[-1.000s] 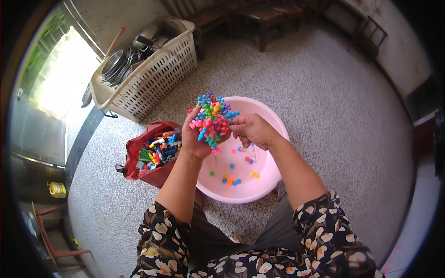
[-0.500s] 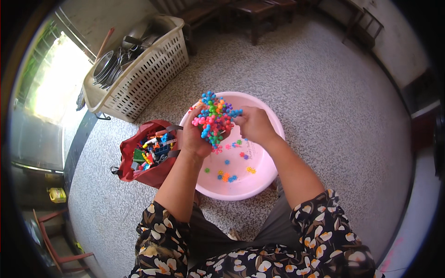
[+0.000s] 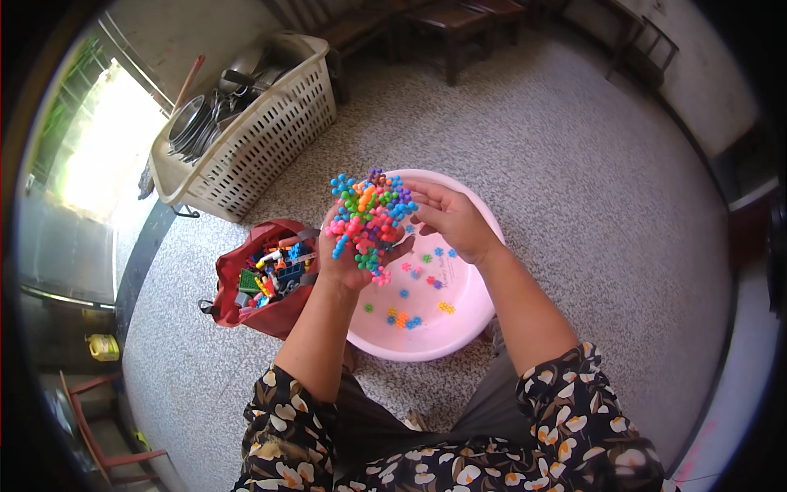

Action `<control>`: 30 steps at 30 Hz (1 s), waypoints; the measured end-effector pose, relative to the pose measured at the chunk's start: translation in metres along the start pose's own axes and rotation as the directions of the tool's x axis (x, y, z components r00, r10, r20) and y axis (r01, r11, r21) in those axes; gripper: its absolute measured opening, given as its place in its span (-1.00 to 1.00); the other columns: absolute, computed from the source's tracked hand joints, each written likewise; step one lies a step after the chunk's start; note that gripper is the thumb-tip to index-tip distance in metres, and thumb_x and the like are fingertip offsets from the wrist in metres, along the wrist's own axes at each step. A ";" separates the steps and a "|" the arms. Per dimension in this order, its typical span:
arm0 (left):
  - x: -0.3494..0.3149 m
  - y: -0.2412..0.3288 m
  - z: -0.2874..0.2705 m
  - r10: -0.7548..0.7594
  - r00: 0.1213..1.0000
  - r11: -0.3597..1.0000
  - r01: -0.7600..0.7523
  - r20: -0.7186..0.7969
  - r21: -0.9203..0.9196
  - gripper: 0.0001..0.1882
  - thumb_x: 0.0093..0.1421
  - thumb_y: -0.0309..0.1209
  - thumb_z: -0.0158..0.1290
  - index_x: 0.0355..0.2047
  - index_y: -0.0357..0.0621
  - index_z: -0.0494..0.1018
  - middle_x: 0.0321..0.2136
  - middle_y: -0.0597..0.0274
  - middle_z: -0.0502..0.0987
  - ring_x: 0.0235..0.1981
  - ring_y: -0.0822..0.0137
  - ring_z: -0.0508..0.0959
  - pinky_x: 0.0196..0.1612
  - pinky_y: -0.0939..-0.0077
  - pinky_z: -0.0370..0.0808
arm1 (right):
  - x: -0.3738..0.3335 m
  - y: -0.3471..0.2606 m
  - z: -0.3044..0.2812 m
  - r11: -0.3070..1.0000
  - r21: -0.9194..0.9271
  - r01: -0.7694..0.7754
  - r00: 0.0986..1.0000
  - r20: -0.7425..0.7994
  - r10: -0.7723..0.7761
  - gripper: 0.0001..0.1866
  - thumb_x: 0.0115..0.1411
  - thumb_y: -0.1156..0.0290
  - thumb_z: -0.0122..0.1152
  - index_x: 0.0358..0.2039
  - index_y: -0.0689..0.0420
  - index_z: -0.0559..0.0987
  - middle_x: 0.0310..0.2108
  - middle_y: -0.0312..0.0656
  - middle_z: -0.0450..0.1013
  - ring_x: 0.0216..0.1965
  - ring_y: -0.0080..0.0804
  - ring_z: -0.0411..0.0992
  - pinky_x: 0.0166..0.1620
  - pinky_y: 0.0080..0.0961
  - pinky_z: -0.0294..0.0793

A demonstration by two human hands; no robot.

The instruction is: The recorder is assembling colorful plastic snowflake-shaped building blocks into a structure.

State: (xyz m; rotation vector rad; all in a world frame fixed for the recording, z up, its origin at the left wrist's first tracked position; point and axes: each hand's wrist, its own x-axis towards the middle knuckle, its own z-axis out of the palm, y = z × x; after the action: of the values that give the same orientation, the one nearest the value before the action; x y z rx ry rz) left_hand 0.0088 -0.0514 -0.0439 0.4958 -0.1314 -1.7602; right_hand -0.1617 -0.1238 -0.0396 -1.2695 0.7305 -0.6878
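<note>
My left hand [image 3: 343,266] is wrapped around a bunch of joined knobbly plastic building pieces [image 3: 373,217] in blue, green, pink, orange and purple, held up over the left side of a pink basin [image 3: 485,307]. On the bunch's right side is my right hand [image 3: 457,220]. Its fingers are stretched out and apart, with the fingertips beside the blue and purple pieces; whether they touch cannot be told. Loose flower-shaped pieces [image 3: 402,318] in several colours lie on the basin's floor below.
Left of the basin stands a red bag [image 3: 283,321] full of mixed toy bricks. Behind it is a white slatted basket [image 3: 262,123] with metal pans. Wooden chairs [image 3: 451,25] line the back, and a yellow container [image 3: 102,348] sits at far left.
My right hand has gone from a pinch at a blue piece to spread fingers. The bunch has shifted slightly left and turned in my left hand. More loose blue pieces show in the basin.
</note>
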 end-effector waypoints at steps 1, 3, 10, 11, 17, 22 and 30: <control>-0.002 0.001 -0.001 -0.007 0.999 1.000 0.008 0.048 -0.017 -0.49 0.17 0.02 -0.25 -0.05 -0.07 0.35 -0.22 0.09 0.49 -0.35 0.13 0.52 -0.20 0.03 0.45 | -0.001 -0.003 0.002 1.000 0.002 0.000 1.000 0.002 0.000 -0.64 0.14 0.42 0.06 -0.02 0.17 0.42 -0.23 -0.28 0.46 -0.35 -0.60 0.40 -0.31 -0.68 0.40; -0.007 0.002 -0.002 -0.017 0.999 0.999 0.018 0.030 -0.034 -0.48 0.18 0.02 -0.28 -0.06 -0.09 0.35 -0.24 0.08 0.49 -0.38 0.12 0.53 -0.24 0.08 0.47 | -0.002 -0.008 0.005 0.999 0.054 -0.003 1.000 -0.006 0.003 -0.66 0.15 0.40 0.07 -0.03 0.15 0.44 -0.28 -0.33 0.46 -0.40 -0.66 0.37 -0.34 -0.74 0.37; -0.008 0.006 0.004 -0.011 0.999 0.998 0.014 0.046 -0.061 -0.48 0.21 0.01 -0.33 -0.06 -0.10 0.35 -0.26 0.07 0.50 -0.42 0.10 0.53 -0.35 0.15 0.48 | -0.003 -0.010 0.004 0.948 0.318 0.020 0.993 0.107 -0.057 -0.66 0.17 0.34 0.10 -0.06 0.20 0.45 -0.34 -0.34 0.44 -0.44 -0.68 0.36 -0.34 -0.73 0.38; -0.008 0.007 0.003 -0.009 0.999 0.998 0.012 0.043 -0.061 -0.48 0.21 0.01 -0.33 -0.06 -0.10 0.35 -0.26 0.07 0.50 -0.42 0.10 0.53 -0.35 0.15 0.48 | -0.004 -0.010 0.006 0.964 0.265 0.015 0.995 0.087 -0.040 -0.66 0.16 0.35 0.12 -0.07 0.22 0.45 -0.36 -0.33 0.45 -0.45 -0.67 0.36 -0.34 -0.73 0.39; -0.009 0.005 0.002 -0.034 0.998 0.999 0.036 0.061 -0.019 -0.48 0.22 0.02 -0.31 -0.05 -0.09 0.34 -0.25 0.08 0.50 -0.37 0.13 0.55 -0.30 0.12 0.52 | -0.003 -0.013 0.010 0.995 0.104 0.000 1.000 0.012 -0.001 -0.66 0.12 0.38 0.19 -0.12 0.24 0.46 -0.44 -0.29 0.46 -0.48 -0.65 0.39 -0.36 -0.71 0.41; -0.009 0.003 0.013 -0.018 0.999 0.997 0.021 -0.037 0.073 -0.50 0.21 0.01 -0.27 -0.05 -0.09 0.35 -0.26 0.14 0.51 -0.37 0.19 0.55 -0.32 0.16 0.53 | -0.005 -0.013 0.009 0.992 0.123 0.000 0.999 -0.033 0.004 -0.69 0.11 0.37 0.20 -0.16 0.27 0.48 -0.44 -0.26 0.48 -0.48 -0.64 0.42 -0.38 -0.70 0.42; -0.008 -0.004 0.014 -0.043 0.999 0.996 0.044 -0.019 0.082 -0.51 0.19 -0.02 -0.23 -0.05 -0.10 0.34 -0.21 0.14 0.47 -0.32 0.22 0.50 -0.38 0.26 0.49 | -0.004 -0.015 0.001 0.974 0.191 -0.123 0.989 -0.063 0.137 -0.78 0.09 0.50 0.14 -0.24 0.29 0.50 -0.41 -0.24 0.47 -0.45 -0.58 0.42 -0.35 -0.63 0.45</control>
State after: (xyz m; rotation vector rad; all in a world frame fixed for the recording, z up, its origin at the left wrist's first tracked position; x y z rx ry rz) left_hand 0.0011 -0.0457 -0.0304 0.5770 -0.1828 -1.7984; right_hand -0.1642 -0.1225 -0.0247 -1.0200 0.7856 -0.6838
